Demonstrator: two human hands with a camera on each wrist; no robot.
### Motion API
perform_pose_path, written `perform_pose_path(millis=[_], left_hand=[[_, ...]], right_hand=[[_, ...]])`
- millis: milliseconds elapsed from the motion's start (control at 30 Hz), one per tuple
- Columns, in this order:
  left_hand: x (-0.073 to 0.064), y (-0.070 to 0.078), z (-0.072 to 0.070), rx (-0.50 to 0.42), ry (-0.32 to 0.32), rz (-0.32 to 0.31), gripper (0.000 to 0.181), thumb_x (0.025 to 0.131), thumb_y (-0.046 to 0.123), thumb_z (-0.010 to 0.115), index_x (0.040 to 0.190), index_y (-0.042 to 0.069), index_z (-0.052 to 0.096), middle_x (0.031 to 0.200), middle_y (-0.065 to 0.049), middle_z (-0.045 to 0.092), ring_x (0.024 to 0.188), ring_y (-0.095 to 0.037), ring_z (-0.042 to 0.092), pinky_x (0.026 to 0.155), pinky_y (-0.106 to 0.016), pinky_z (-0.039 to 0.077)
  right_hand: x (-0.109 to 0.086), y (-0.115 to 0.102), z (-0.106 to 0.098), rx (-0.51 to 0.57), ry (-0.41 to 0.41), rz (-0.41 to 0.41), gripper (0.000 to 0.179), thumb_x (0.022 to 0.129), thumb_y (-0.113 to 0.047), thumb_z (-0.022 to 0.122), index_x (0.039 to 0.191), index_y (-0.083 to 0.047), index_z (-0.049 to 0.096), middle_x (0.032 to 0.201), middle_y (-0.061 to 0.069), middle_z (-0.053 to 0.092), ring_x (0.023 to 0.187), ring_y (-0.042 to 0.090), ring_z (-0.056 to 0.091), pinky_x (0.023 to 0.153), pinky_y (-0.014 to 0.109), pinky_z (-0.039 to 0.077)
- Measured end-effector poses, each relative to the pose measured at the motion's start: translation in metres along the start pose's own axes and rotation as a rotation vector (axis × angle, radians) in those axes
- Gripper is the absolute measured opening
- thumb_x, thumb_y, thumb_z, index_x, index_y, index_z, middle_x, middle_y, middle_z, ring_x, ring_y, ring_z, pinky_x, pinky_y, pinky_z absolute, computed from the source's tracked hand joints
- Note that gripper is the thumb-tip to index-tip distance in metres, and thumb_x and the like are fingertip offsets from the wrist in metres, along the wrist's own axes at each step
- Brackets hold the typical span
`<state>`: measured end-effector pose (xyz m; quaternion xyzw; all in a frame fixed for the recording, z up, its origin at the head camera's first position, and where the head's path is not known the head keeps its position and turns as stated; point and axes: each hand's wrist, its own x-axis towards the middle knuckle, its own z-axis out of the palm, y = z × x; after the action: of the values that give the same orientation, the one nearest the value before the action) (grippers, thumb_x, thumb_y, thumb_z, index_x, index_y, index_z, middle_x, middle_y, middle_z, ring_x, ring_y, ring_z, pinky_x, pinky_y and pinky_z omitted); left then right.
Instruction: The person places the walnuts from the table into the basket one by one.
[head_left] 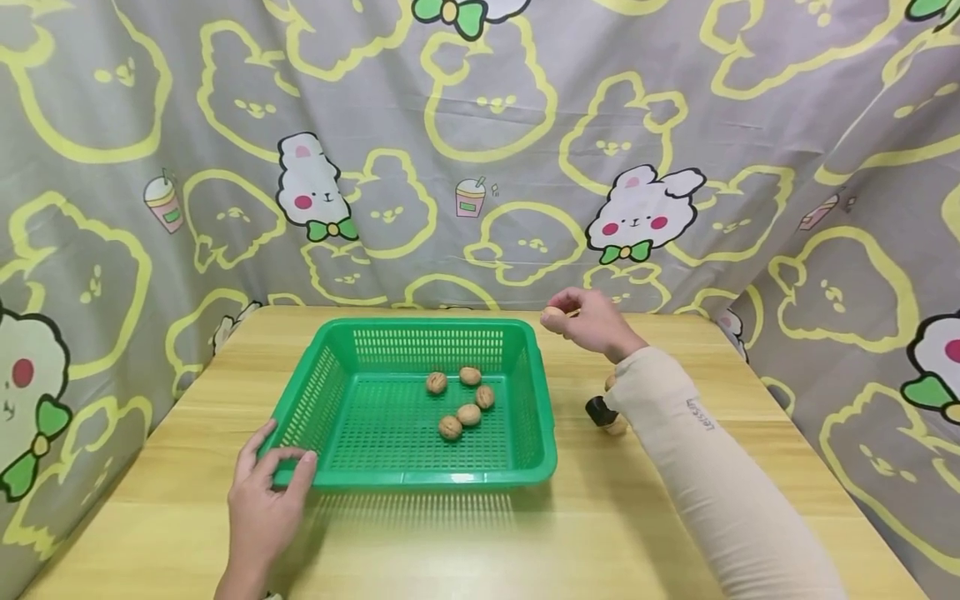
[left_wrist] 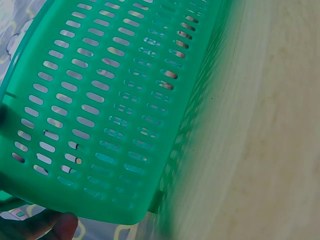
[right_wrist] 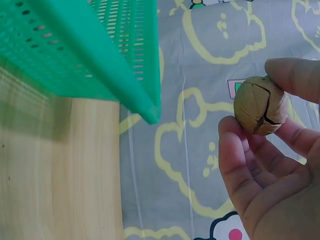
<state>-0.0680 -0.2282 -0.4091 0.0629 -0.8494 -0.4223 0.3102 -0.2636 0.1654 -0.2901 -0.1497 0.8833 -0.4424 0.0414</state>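
A green plastic basket (head_left: pixel 420 479) stands on the table with several walnuts (head_left: pixel 468 415) lying on its slotted floor. My left hand (head_left: pixel 264 498) holds the basket's near left corner, thumb on the front rim and fingers along the left side. Beyond the basket's far right corner, my right hand (head_left: pixel 596 321) pinches a walnut (right_wrist: pixel 260 106) between thumb and fingertips, above the table's back edge. Dark cracks run across this walnut's shell in the right wrist view. Under my right forearm more walnuts (head_left: pixel 617 427) sit on the table, partly hidden by the sleeve and a black wrist device.
The light wooden table (head_left: pixel 480 550) extends around the basket. A grey curtain (head_left: pixel 510 125) with yellow outlines and white rabbits hangs along its back and sides. The basket's right rim (right_wrist: pixel 95 60) is to the left of my right hand.
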Motion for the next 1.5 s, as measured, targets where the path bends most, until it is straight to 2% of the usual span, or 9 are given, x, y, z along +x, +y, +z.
perform_pose_path(millis=[167, 367, 533, 667, 767, 867, 1100, 1233, 1500], left_hand=[[-0.002, -0.002, -0.002, 0.02, -0.009, -0.001, 0.011, 0.087, 0.013, 0.069, 0.081, 0.005, 0.066, 0.144, -0.015, 0.044, 0.126, -0.049, 0.04, 0.092, -0.073, 0.033], [0.003, -0.004, 0.001, -0.006, -0.001, 0.053, 0.011, 0.086, 0.011, 0.068, 0.082, 0.002, 0.067, 0.143, -0.019, 0.044, 0.128, -0.049, 0.038, 0.093, -0.074, 0.03], [0.004, -0.005, 0.003, -0.022, 0.001, 0.05, 0.01, 0.087, 0.01, 0.067, 0.083, 0.001, 0.067, 0.144, -0.019, 0.043, 0.127, -0.05, 0.039, 0.093, -0.074, 0.03], [0.007, -0.004, 0.003, -0.025, 0.004, 0.051, 0.01, 0.086, 0.011, 0.067, 0.082, 0.001, 0.067, 0.143, -0.018, 0.044, 0.127, -0.05, 0.039, 0.093, -0.073, 0.03], [0.008, -0.004, 0.004, -0.024, 0.001, 0.055, 0.011, 0.087, 0.012, 0.067, 0.082, 0.001, 0.067, 0.143, -0.017, 0.044, 0.127, -0.05, 0.039, 0.093, -0.072, 0.031], [0.008, -0.004, 0.004, -0.023, -0.006, 0.039, 0.012, 0.087, 0.013, 0.067, 0.083, 0.001, 0.066, 0.144, -0.015, 0.044, 0.128, -0.049, 0.038, 0.092, -0.071, 0.031], [0.008, -0.005, 0.002, -0.008, -0.005, 0.035, 0.013, 0.087, 0.014, 0.067, 0.083, 0.002, 0.066, 0.145, -0.014, 0.044, 0.127, -0.049, 0.039, 0.091, -0.07, 0.033], [0.008, -0.005, 0.001, -0.01, -0.012, 0.038, 0.015, 0.088, 0.015, 0.067, 0.083, 0.001, 0.066, 0.145, -0.015, 0.044, 0.128, -0.049, 0.037, 0.092, -0.071, 0.03], [0.007, -0.007, 0.003, -0.013, -0.011, 0.037, 0.014, 0.087, 0.014, 0.067, 0.083, 0.001, 0.065, 0.144, -0.015, 0.044, 0.13, -0.046, 0.036, 0.094, -0.07, 0.029]], right_hand=[[0.003, -0.005, 0.009, 0.067, -0.031, -0.008, 0.032, 0.095, -0.028, 0.061, 0.116, -0.005, 0.059, 0.105, 0.015, 0.061, 0.086, 0.029, 0.062, 0.077, 0.041, 0.053], [0.01, -0.012, 0.013, 0.127, -0.053, -0.013, 0.033, 0.096, -0.027, 0.06, 0.121, -0.005, 0.059, 0.106, 0.016, 0.06, 0.086, 0.029, 0.064, 0.075, 0.039, 0.055], [0.014, -0.016, 0.019, 0.168, -0.074, 0.001, 0.035, 0.095, -0.027, 0.061, 0.121, -0.005, 0.058, 0.108, 0.017, 0.06, 0.093, 0.04, 0.062, 0.076, 0.037, 0.055], [0.016, -0.021, 0.024, 0.216, -0.083, 0.012, 0.032, 0.095, -0.025, 0.062, 0.119, -0.004, 0.058, 0.107, 0.018, 0.059, 0.096, 0.045, 0.061, 0.081, 0.046, 0.054], [0.018, -0.024, 0.029, 0.228, -0.082, 0.008, 0.032, 0.095, -0.025, 0.062, 0.119, -0.004, 0.057, 0.105, 0.018, 0.059, 0.09, 0.04, 0.062, 0.084, 0.05, 0.052], [0.02, -0.027, 0.034, 0.239, -0.093, 0.009, 0.033, 0.095, -0.024, 0.062, 0.12, -0.002, 0.056, 0.104, 0.018, 0.058, 0.081, 0.032, 0.062, 0.083, 0.05, 0.052], [0.024, -0.033, 0.049, 0.265, -0.105, 0.004, 0.033, 0.094, -0.022, 0.062, 0.119, -0.002, 0.055, 0.101, 0.017, 0.058, 0.077, 0.031, 0.058, 0.072, 0.037, 0.053], [0.027, -0.033, 0.06, 0.286, -0.102, 0.004, 0.033, 0.093, -0.02, 0.062, 0.119, -0.001, 0.055, 0.1, 0.015, 0.054, 0.072, 0.023, 0.056, 0.067, 0.03, 0.051], [0.032, -0.029, 0.08, 0.371, -0.101, 0.015, 0.029, 0.093, -0.019, 0.064, 0.116, -0.003, 0.056, 0.1, 0.016, 0.055, 0.071, 0.021, 0.054, 0.064, 0.029, 0.05]])
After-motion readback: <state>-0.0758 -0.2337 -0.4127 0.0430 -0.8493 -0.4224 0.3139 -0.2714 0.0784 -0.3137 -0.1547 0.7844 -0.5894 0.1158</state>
